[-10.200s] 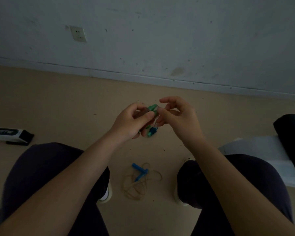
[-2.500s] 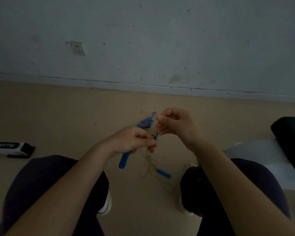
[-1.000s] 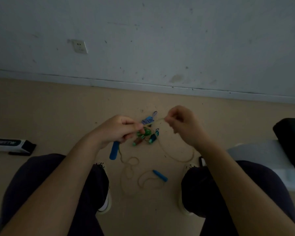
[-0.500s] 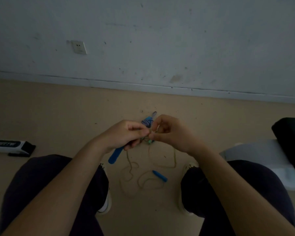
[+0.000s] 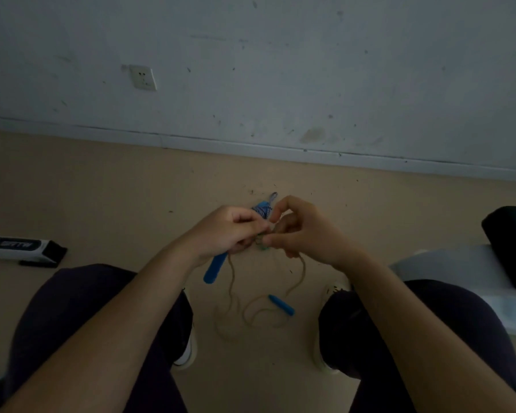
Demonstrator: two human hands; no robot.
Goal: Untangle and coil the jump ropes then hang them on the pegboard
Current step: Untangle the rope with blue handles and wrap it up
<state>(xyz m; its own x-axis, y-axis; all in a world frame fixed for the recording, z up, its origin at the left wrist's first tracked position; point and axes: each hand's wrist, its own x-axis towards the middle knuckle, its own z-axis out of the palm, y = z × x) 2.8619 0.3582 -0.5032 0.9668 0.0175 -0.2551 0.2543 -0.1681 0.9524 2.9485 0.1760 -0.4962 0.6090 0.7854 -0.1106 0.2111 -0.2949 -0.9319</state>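
Landmark: blue handle (image 5: 216,267) sticking down out of the left hand.

Left hand (image 5: 231,231) is clenched round the upper end of that handle, with thumb and forefinger pinching the tan rope (image 5: 232,281) above it. Right hand (image 5: 303,231), just right of the handle and fingertip to fingertip with the left hand, pinches the same rope at a small tangle with a bit of green (image 5: 263,248) in it.

Rope hangs from both hands and lies in loose loops on the floor (image 5: 102,204) below the handle. Second blue handle (image 5: 281,304) lies on the floor, below and right of the landmark. Blue-and-white patterned piece (image 5: 264,208) shows above the handle, behind the fingers. Wall socket (image 5: 143,78) sits far up and left.
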